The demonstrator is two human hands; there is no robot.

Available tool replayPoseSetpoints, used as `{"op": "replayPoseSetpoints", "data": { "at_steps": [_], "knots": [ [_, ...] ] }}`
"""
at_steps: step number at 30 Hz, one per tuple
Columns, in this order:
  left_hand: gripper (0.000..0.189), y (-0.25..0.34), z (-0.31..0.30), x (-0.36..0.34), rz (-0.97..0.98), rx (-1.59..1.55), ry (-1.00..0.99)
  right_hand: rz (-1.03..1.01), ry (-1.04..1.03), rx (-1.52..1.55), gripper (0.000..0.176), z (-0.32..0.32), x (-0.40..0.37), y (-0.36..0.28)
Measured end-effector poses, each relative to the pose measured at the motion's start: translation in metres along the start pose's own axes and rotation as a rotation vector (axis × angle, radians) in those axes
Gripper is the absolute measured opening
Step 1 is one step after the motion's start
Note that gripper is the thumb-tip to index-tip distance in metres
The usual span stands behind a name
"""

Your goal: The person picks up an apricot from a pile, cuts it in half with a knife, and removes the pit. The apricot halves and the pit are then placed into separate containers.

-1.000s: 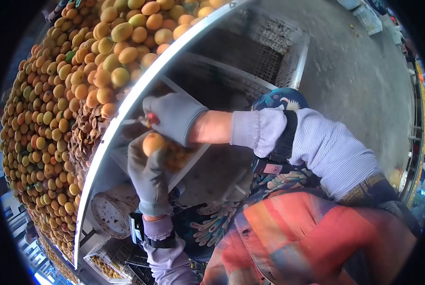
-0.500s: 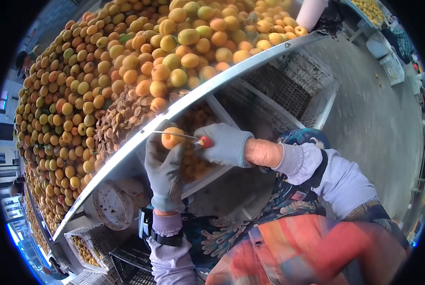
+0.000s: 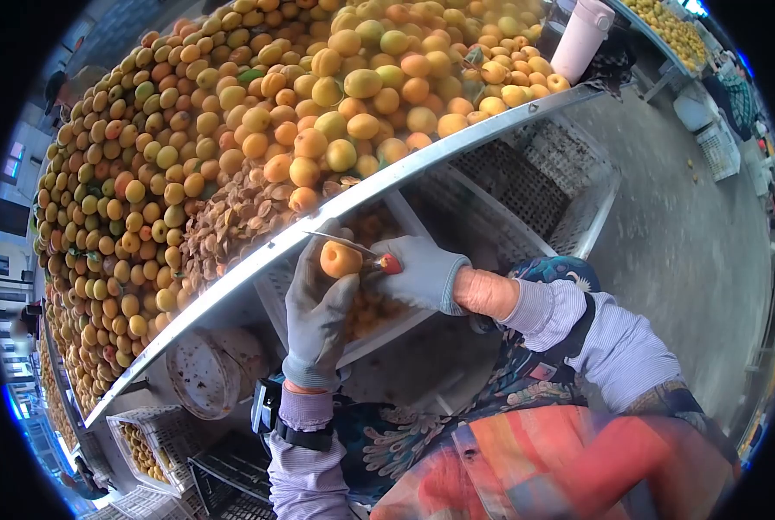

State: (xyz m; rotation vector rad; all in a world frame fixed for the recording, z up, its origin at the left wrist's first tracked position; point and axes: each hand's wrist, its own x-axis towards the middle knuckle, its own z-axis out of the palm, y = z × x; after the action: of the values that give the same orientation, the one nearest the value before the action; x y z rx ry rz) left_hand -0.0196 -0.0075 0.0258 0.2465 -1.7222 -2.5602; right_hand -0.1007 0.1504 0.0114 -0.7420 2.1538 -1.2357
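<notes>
My left hand (image 3: 316,314), in a grey glove, holds an orange apricot (image 3: 339,259) up at its fingertips. My right hand (image 3: 422,271), also gloved in grey, grips a small knife with a red handle (image 3: 392,263); its thin blade (image 3: 335,240) lies across the top of the apricot. Both hands sit just below the metal rim (image 3: 335,208) of a big table heaped with apricots (image 3: 257,121). A patch of brown pits (image 3: 227,221) lies on the table right beside the rim, near my hands.
A white perforated crate (image 3: 379,338) with cut fruit sits under my hands. A round scale dial (image 3: 204,374) and more crates of fruit (image 3: 140,451) are at lower left. A white bottle (image 3: 578,39) stands at the table's far end. Bare concrete floor (image 3: 690,234) lies to the right.
The view swung so more of the heaped table shows. My hands came together: the knife went from beside the apricot to across its top, and both hands shifted slightly right.
</notes>
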Motion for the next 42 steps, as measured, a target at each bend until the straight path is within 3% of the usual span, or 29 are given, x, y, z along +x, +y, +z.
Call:
{"op": "replayPoseSetpoints", "data": {
  "at_steps": [5,14,17,20,23,29,37,39,42],
  "knots": [
    [0.053,0.004,-0.002,0.0,-0.009,-0.065,-0.091,0.039,-0.036,-0.012,0.022,-0.004,0.0,-0.004],
    [0.043,-0.001,-0.003,0.003,0.016,0.05,0.069,-0.005,0.002,0.03,0.019,-0.001,-0.006,-0.006],
    [0.043,0.002,0.0,0.001,-0.018,0.113,0.111,-0.036,0.006,-0.021,0.023,0.0,-0.006,-0.006],
    [0.046,0.002,0.001,0.001,-0.173,-0.002,0.107,-0.026,-0.026,-0.06,0.023,-0.001,-0.007,-0.006],
    [0.051,0.003,0.005,0.0,-0.051,0.145,0.08,-0.024,-0.025,-0.088,0.024,-0.003,-0.008,-0.009],
    [0.055,0.008,0.002,-0.001,-0.116,-0.134,-0.038,0.039,-0.036,0.082,0.018,-0.002,-0.002,0.001],
    [0.045,-0.004,0.002,0.001,0.04,0.164,0.121,0.06,-0.032,0.056,0.015,-0.005,-0.005,-0.009],
    [0.044,-0.003,0.004,0.001,0.055,0.198,0.131,0.026,-0.043,0.037,0.024,-0.005,-0.008,-0.011],
    [0.045,-0.005,0.002,0.0,0.065,0.213,0.118,-0.003,-0.036,0.027,0.022,-0.001,-0.005,-0.005]
  ]
}}
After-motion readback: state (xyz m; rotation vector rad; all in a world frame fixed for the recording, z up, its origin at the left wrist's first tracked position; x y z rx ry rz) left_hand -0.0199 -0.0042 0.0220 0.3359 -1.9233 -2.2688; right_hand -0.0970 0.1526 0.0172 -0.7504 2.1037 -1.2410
